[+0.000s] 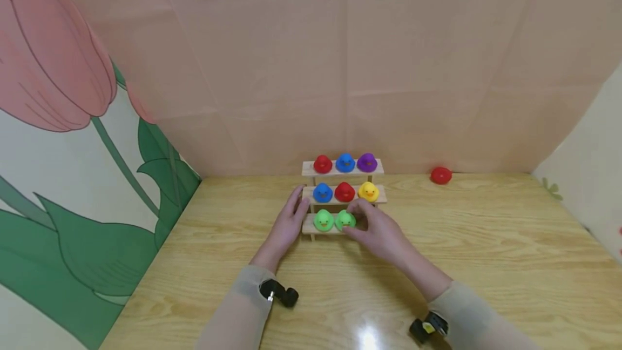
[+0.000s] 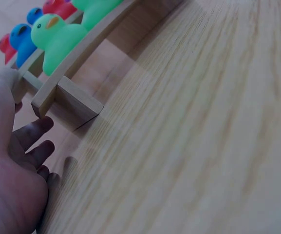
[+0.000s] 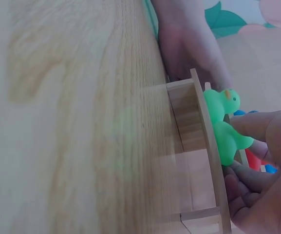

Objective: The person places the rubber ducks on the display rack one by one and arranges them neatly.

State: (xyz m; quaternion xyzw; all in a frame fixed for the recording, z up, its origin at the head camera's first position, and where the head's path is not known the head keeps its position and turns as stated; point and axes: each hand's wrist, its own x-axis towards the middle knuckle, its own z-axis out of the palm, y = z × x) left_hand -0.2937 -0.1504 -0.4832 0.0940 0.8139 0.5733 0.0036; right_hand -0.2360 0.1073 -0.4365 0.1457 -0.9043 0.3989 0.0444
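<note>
A three-step wooden stand [image 1: 308, 165] holds small rubber ducks. On the bottom step sit a green duck [image 1: 323, 221] at the left and a second green duck [image 1: 345, 219] beside it. My right hand [image 1: 381, 232] pinches that second duck between thumb and fingers; in the right wrist view the green duck [image 3: 226, 144] is right at the shelf. At the stand's left side, my left hand [image 1: 285, 226] rests with relaxed fingers against its end. In the left wrist view, its fingertips lie close to the shelf's corner.
The middle step carries a blue duck [image 1: 323, 193], a red duck [image 1: 344, 192] and a yellow duck [image 1: 369, 192]. Above them stand red [image 1: 323, 164], blue [image 1: 345, 163] and purple [image 1: 367, 162] ducks. A red duck-like toy [image 1: 441, 175] lies by the back wall, to the right.
</note>
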